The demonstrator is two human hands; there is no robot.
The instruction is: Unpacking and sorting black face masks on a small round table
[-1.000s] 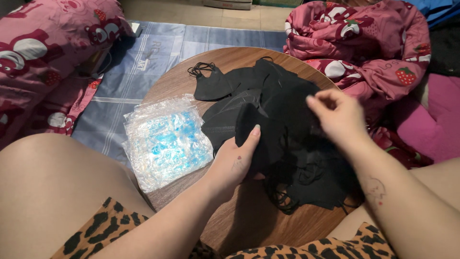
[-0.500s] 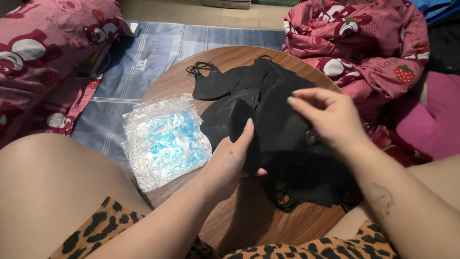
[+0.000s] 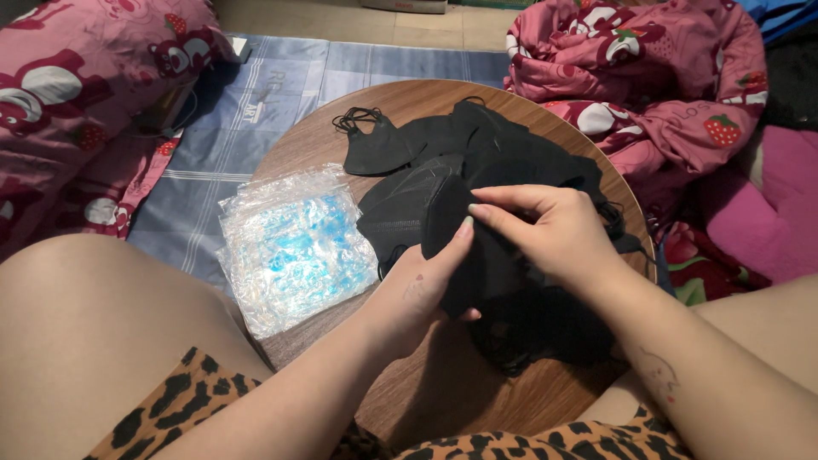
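A heap of black face masks (image 3: 511,162) with ear loops lies on a round wooden table (image 3: 443,392). My left hand (image 3: 426,285) holds one black mask (image 3: 456,230) from below, thumb up against its edge. From the right, my right hand (image 3: 545,226) pinches the same mask's top edge with its fingertips, just above the thumb of the left. One mask (image 3: 375,149) lies spread apart at the far left of the heap. A stack of clear plastic bags (image 3: 290,247) with blue print rests at the table's left edge.
Pink printed bedding (image 3: 656,77) is bunched at the far right, and a pink printed pillow (image 3: 77,94) lies at the left. A blue checked mat (image 3: 256,94) covers the floor beyond the table. My bare knees flank the table.
My right hand has moved left from the heap's right side to meet the left hand. Both now hold one mask lifted off the pile.
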